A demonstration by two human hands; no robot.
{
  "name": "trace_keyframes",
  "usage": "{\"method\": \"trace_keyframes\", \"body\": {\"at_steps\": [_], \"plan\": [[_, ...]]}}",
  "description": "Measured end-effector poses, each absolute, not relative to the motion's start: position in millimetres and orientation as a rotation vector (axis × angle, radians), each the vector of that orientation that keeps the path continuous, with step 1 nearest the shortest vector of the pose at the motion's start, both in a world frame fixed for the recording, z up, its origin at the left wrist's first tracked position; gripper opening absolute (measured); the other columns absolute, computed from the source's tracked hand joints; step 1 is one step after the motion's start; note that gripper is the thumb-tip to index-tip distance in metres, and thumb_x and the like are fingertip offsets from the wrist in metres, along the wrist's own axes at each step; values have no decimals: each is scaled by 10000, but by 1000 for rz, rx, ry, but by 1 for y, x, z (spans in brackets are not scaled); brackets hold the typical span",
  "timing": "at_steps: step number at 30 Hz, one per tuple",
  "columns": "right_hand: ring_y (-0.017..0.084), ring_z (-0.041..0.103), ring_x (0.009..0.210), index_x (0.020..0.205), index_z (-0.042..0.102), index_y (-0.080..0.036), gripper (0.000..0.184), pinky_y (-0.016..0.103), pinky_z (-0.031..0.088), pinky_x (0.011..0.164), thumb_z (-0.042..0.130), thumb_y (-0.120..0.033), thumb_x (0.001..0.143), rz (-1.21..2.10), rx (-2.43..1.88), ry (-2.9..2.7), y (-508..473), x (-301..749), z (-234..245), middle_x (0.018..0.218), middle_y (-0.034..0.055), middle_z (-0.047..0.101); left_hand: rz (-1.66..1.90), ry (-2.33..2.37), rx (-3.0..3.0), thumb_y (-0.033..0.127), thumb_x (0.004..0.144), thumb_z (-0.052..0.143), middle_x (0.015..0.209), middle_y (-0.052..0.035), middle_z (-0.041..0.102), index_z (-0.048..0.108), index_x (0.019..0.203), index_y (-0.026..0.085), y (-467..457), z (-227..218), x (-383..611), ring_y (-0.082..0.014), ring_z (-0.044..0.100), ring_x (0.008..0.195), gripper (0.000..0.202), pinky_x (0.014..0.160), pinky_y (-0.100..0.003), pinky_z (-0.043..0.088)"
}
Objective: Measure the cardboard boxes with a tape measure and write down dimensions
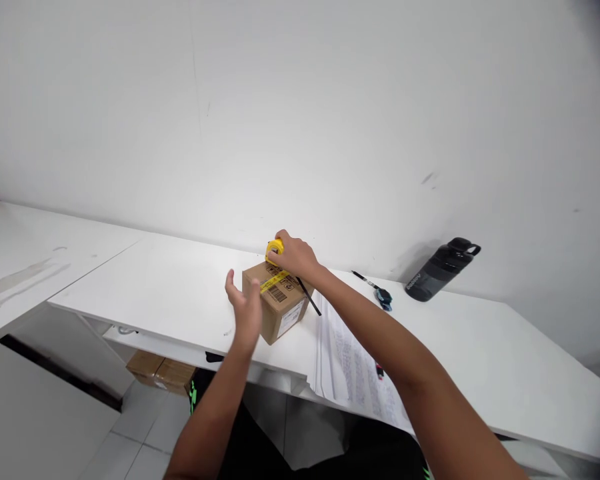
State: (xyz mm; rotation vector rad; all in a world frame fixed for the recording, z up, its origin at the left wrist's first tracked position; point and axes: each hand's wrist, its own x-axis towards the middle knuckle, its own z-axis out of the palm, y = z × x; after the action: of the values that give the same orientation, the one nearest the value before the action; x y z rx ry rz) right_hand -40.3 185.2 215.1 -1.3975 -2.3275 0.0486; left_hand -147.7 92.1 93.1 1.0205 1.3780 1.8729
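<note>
A small brown cardboard box point(280, 308) with a barcode label sits on the white table point(170, 287). My right hand point(295, 257) is closed on a yellow tape measure point(273, 249) at the box's far edge, and its yellow tape point(274, 281) runs across the box top. A black pen point(309, 297) sticks out from under that hand. My left hand point(245, 307) rests against the box's near left side, fingers spread, apparently holding the tape's end there.
A stack of printed papers point(347, 363) lies right of the box, hanging over the table edge. Farther right are a black pen with a blue object point(383, 297) and a dark water bottle point(437, 270) lying by the wall. Cardboard boxes point(160, 371) sit on the floor below.
</note>
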Motion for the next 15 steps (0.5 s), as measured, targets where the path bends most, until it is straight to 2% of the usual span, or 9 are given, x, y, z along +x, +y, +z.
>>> {"method": "trace_keyframes", "body": {"at_steps": [2, 4, 8, 12, 15], "plan": [[247, 642, 764, 1166, 490, -240, 373, 284, 369, 572, 516, -411, 836, 27, -1351, -2352, 183, -45, 213, 921, 55, 708, 1872, 1400, 1025, 440, 879, 570, 1514, -119, 389, 404, 1390, 238, 112, 109, -168, -258, 408, 1380, 574, 1068, -356, 418], [248, 643, 780, 1166, 492, -241, 365, 284, 369, 574, 511, -410, 843, 5, -1321, -2369, 182, -50, 211, 933, 56, 708, 1752, 1308, 1139, 365, 829, 624, 1405, -133, 522, 535, 1262, 190, 133, 120, -184, -264, 484, 1314, 476, 1048, -375, 432], [244, 636, 773, 1164, 492, -232, 351, 282, 363, 567, 485, -414, 864, -3, -1315, -2376, 181, -58, 207, 940, 69, 700, 1644, 1200, 1216, 271, 803, 547, 1210, -115, 667, 640, 1147, 148, 152, 121, -194, -234, 634, 1079, 377, 928, -361, 497], [237, 622, 741, 1161, 491, -230, 345, 279, 348, 556, 484, -403, 862, -8, -1350, -2394, 181, -62, 206, 924, 71, 696, 1607, 1313, 1282, 253, 793, 488, 1044, -60, 728, 713, 1070, 172, 149, 116, -190, -214, 654, 939, 366, 819, -324, 511], [235, 616, 739, 1173, 488, -229, 367, 277, 335, 550, 496, -411, 854, -29, -1349, -2428, 177, -58, 207, 928, 73, 696, 1598, 1371, 1278, 244, 776, 486, 1007, -50, 737, 731, 1037, 178, 148, 118, -188, -207, 653, 892, 364, 775, -310, 511]]}}
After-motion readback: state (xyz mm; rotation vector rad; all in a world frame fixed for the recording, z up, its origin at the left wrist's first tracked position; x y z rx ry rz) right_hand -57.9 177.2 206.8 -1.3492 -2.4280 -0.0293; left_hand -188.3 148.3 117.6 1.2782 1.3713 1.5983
